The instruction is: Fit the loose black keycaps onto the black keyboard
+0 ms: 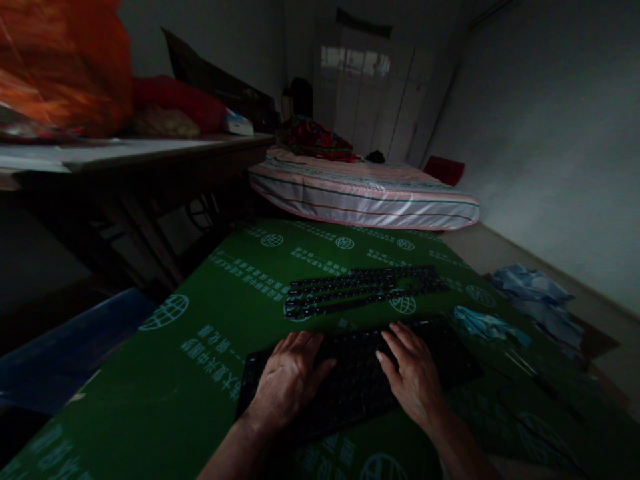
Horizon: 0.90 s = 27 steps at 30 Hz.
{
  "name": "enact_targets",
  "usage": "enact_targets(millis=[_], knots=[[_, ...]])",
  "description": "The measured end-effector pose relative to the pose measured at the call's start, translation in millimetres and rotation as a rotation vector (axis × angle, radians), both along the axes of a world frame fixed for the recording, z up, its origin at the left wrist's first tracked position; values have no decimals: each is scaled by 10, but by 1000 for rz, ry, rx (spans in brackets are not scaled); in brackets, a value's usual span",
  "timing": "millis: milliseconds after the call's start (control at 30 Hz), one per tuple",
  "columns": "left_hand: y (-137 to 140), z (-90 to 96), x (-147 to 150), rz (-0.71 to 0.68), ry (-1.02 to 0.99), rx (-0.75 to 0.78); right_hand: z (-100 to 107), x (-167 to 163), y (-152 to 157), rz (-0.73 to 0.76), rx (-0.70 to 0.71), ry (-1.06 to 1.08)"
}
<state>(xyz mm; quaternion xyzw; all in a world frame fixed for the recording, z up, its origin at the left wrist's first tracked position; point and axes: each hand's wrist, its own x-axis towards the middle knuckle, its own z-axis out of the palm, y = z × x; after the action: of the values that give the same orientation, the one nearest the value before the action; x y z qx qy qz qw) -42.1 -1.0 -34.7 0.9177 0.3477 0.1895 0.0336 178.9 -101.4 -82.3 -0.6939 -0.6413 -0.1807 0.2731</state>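
Note:
A black keyboard (pixel 355 377) lies on the green printed board, slightly turned, in front of me. My left hand (pixel 291 370) rests palm down over its left part, fingers stretched toward the far edge and thumb pointing right. Over the right part lies my right hand (pixel 414 373), fingers spread a little and thumb apart. Neither hand grips anything that I can see. Just beyond the keyboard, several rows of small dark pieces, which look like keycaps (pixel 365 291), are laid out on the board. Dim light hides the detail of the keys.
The green board (pixel 220 380) carries a crumpled teal cloth (pixel 493 325) and a thin tool with a dark handle (pixel 545 385) at right. A blue bin (pixel 75 353) is at left, below a table (pixel 200 150) with an orange bag (pixel 65 67). A mattress (pixel 370 200) stands beyond.

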Motion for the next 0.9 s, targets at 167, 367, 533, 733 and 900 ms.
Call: enact_targets(millis=[167, 367, 533, 733, 900], knots=[[-3, 17, -5, -1, 22, -26, 4, -9, 2, -8, -10, 4], [-2, 21, 1, 4, 33, -41, 18, -14, 5, -12, -19, -10], [-7, 24, -6, 7, 17, -48, 22, -18, 8, -6, -13, -26], [-1, -25, -19, 2, 3, -22, 16, -18, 5, -1, 1, -23], [8, -55, -26, -6, -19, 2, 3, -14, 1, 6, 3, -26]])
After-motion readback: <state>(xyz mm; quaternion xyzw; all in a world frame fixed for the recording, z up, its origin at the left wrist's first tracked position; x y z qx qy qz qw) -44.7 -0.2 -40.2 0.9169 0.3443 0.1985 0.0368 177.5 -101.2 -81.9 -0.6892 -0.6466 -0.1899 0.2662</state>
